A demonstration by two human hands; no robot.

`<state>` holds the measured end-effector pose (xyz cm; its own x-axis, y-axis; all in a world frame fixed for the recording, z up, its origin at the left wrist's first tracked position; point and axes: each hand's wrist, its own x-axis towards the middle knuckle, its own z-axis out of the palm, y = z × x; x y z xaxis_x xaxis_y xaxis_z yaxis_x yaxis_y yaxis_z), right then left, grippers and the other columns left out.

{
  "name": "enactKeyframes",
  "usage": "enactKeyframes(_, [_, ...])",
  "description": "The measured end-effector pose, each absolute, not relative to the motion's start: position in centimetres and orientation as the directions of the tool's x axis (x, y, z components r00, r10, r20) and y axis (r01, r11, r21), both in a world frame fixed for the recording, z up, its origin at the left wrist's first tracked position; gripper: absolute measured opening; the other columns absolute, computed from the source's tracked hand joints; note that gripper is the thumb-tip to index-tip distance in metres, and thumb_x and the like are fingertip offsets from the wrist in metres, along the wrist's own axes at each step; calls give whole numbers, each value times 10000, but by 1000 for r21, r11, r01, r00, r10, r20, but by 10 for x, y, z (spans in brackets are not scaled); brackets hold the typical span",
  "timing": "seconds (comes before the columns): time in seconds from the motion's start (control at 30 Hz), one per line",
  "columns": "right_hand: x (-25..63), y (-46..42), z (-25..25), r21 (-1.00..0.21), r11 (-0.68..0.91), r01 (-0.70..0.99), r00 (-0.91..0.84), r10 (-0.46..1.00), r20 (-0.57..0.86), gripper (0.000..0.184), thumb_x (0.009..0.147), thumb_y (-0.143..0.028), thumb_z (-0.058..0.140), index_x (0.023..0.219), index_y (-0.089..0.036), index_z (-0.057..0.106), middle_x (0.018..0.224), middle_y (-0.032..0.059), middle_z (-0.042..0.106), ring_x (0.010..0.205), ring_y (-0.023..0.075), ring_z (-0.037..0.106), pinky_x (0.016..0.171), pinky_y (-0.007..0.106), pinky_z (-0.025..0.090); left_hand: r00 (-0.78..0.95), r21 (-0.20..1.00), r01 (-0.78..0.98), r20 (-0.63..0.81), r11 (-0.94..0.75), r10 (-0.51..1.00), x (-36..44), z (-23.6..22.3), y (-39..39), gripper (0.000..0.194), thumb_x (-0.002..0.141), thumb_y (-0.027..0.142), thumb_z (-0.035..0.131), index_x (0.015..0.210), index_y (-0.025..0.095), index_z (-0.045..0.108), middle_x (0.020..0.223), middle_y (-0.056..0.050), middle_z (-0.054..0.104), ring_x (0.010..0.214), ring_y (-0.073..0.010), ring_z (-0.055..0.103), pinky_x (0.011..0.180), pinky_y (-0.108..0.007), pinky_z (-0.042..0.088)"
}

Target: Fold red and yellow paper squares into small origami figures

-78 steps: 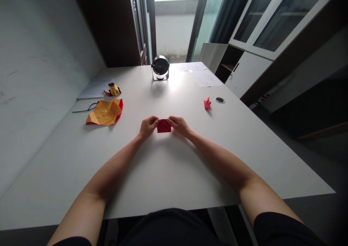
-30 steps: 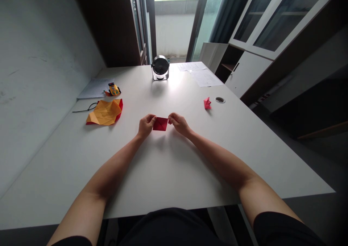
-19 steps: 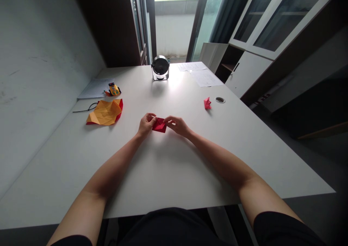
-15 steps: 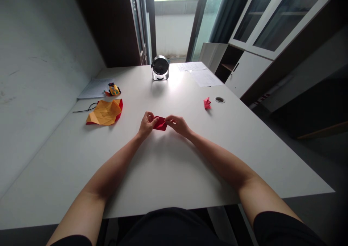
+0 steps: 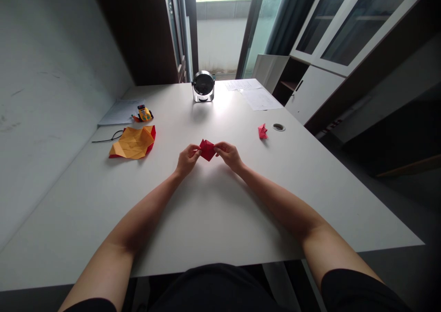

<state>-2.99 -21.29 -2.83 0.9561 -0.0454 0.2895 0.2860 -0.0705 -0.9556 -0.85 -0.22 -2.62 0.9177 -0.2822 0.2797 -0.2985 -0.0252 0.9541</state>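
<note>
A round black device in a silver U-shaped frame [image 5: 203, 84] stands at the far edge of a smooth white tabletop [image 5: 220, 229] and serves as the landmark here. On the person's side of the device, almost straight in line with it, is a small folded piece of red paper with pointed corners [image 5: 207, 151]. The person's left hand [image 5: 188, 159] pinches its left corner between thumb and fingers; the right hand [image 5: 229, 156] pinches the right corner, its fingers curled. Whether the paper touches the tabletop cannot be told.

Left of the device and nearer the person lies a creased orange paper sheet with a red underside [image 5: 134, 143], with a thin black cord [image 5: 109, 139] beside it. A yellow object with black parts [image 5: 145, 114] sits left of the device too. Right of the device and nearer the person is a small pinkish-red folded paper figure [image 5: 262, 131]; white printed sheets [image 5: 262, 99] lie to the device's right.
</note>
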Motion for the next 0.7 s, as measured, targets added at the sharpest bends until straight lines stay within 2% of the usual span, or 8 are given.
enactKeyframes(0.2, [-32, -212, -28, -961, -58, 270, 962, 46, 268, 403, 806, -570, 724, 907, -180, 707, 834, 53, 729, 757, 180, 662, 703, 347, 587, 916, 938, -339, 310, -77, -254, -8, -26, 2, 283, 875, 454, 678, 835, 176, 644, 877, -61, 719, 821, -189, 683, 747, -303, 541])
enactKeyframes(0.3, [-33, -212, -27, -960, -53, 275, 961, 51, 272, 408, 809, -576, 725, 895, -178, 717, 827, 58, 740, 752, 184, 670, 681, 338, 588, 915, 937, -345, 322, -54, -244, -9, -25, 1, 254, 867, 430, 696, 896, 186, 634, 862, -43, 719, 823, -188, 697, 752, -306, 559])
enactKeyframes(0.43, [-33, -212, -27, -956, -58, 289, 957, 42, 287, 403, 807, -576, 730, 899, -184, 727, 819, 53, 743, 736, 182, 672, 680, 341, 597, 919, 943, -332, 317, -25, -234, -11, -22, 0, 264, 878, 379, 686, 1070, 204, 639, 990, -67, 750, 915, -214, 725, 820, -354, 585])
enactKeyframes(0.6, [-31, -211, -30, -955, -67, 289, 957, 24, 288, 347, 812, -526, 734, 914, -194, 732, 827, 41, 740, 743, 177, 673, 677, 332, 596, 912, 924, -372, 347, -87, -217, -11, -22, 2, 199, 884, 326, 663, 1032, 195, 690, 990, -74, 753, 935, -222, 724, 851, -370, 585])
enactKeyframes(0.7, [-30, -212, -32, -951, -59, 304, 952, 35, 303, 309, 838, -464, 713, 1001, -203, 727, 823, 28, 738, 724, 164, 669, 666, 319, 590, 910, 913, -388, 357, -128, -211, -10, -24, 3, 171, 884, 308, 645, 997, 194, 704, 937, -59, 750, 892, -210, 721, 816, -353, 585])
